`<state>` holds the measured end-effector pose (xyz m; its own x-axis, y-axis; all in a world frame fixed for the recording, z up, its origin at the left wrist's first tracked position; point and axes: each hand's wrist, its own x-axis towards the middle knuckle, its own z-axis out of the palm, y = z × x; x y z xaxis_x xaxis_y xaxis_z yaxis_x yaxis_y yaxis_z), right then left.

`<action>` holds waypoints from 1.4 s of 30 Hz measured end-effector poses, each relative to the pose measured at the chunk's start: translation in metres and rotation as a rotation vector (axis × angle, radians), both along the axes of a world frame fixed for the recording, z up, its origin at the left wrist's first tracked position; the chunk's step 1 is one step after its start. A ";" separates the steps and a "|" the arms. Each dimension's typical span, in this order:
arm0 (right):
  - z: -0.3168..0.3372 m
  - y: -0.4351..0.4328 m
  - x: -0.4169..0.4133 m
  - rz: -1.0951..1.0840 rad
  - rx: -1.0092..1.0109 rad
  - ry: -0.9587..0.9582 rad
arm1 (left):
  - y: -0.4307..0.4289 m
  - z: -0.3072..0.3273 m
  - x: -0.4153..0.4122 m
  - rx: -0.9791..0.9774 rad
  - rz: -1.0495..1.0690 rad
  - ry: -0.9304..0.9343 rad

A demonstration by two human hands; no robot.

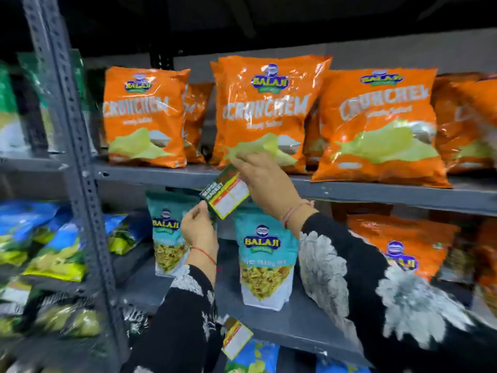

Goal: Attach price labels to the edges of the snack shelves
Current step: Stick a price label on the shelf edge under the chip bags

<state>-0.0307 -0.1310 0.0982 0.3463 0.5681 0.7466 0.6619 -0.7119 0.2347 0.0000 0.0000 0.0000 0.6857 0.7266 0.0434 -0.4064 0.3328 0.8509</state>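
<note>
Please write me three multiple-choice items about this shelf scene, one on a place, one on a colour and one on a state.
1. Where is the price label that the right hand holds?
A. At the front edge of the shelf carrying the orange bags
B. Flat on the floor
C. Inside a teal pouch

2. What colour are the Crunchem bags on that shelf?
A. Blue
B. Orange
C. White

3. What is the state of the second label lower down?
A. Pinched in the left hand
B. Hanging tilted at the front of a lower shelf
C. Lying on top of an orange bag

Answers: 1 A, the label overlaps the grey shelf edge under the bags. 2 B, every Crunchem bag is orange. 3 B, it hangs askew with no hand on it; the left hand is higher up.
</note>
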 end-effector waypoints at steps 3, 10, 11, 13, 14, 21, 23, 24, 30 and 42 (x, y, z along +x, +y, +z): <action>0.001 0.027 0.017 -0.115 -0.085 0.004 | 0.008 0.005 0.009 -0.030 -0.096 -0.114; -0.024 0.032 0.019 -0.024 0.506 0.110 | 0.026 0.029 -0.007 0.478 0.169 -0.192; -0.030 0.031 0.020 -0.025 0.579 0.155 | 0.030 0.032 -0.006 0.540 0.171 -0.200; -0.036 0.031 0.022 -0.048 0.687 0.216 | 0.034 0.036 -0.003 0.612 0.157 -0.167; -0.037 0.032 0.023 -0.056 0.713 0.222 | 0.034 0.037 -0.001 0.634 0.160 -0.145; -0.036 0.036 0.024 -0.109 0.714 0.176 | 0.036 0.042 0.005 0.695 0.185 -0.112; -0.034 0.036 0.023 -0.130 0.688 0.177 | 0.038 0.045 0.004 0.729 0.186 -0.094; -0.031 0.036 0.022 -0.135 0.688 0.179 | 0.040 0.047 0.003 0.728 0.179 -0.078; -0.001 0.024 0.023 -0.166 0.749 0.339 | 0.061 0.051 0.005 0.672 0.067 0.081; -0.069 -0.065 -0.028 -0.077 0.545 -0.093 | -0.021 -0.017 -0.042 0.834 0.296 -0.056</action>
